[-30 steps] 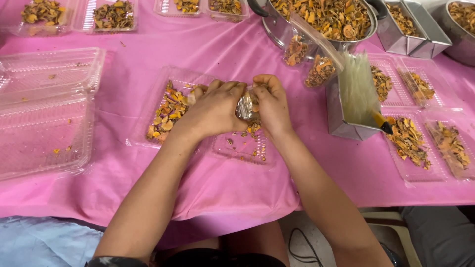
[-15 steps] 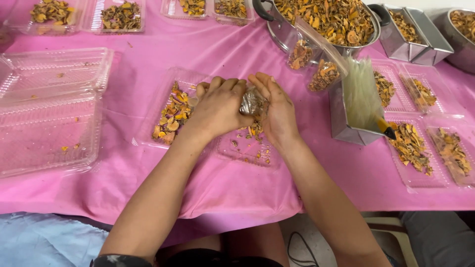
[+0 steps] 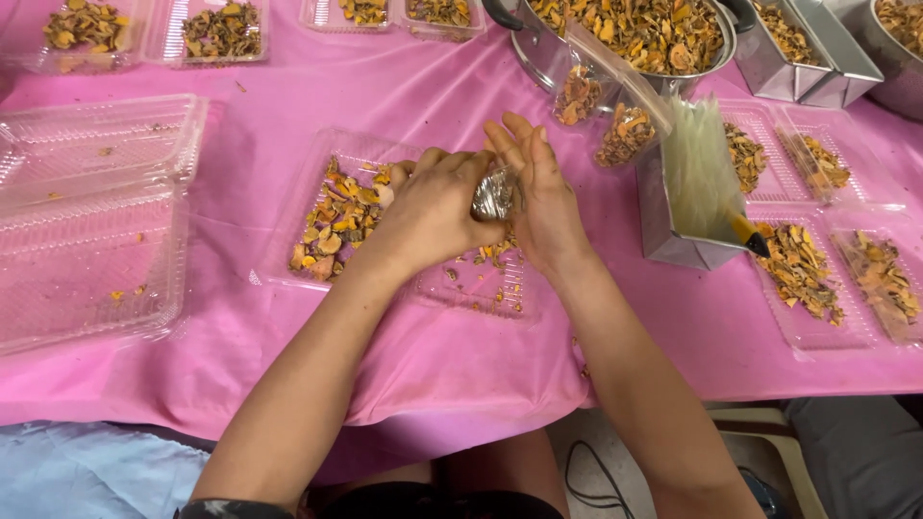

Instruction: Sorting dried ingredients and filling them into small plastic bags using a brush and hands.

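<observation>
While a stack of empty clear clamshell boxes (image 3: 91, 216) sits open near the left edge of the tabletop (image 3: 288, 106), likely kept within reach for filling, the open clamshell tray (image 3: 336, 216) lies in the middle, its left half holding dried orange-and-brown slices and its near half only a few crumbs. Over that tray the left hand (image 3: 433, 207) is curled, fingers closed around a small crinkled clear bag (image 3: 495, 195), which is squeezed between both hands just above the tray, so that anything spilling would probably fall back into it. Pressed against the bag's other side, the right hand (image 3: 543, 197) has its fingers together and stretched nearly straight, palm flat on the bag as if to steady or compress it. Further right, toward the far edge, a large metal pot (image 3: 538, 53) brims with the same dried pieces. Just beside it stands a square metal tin (image 3: 673, 226) holding a sheaf of clear bags upright, handy for drawing one out. Filled trays (image 3: 817, 279) line the right edge.
</observation>
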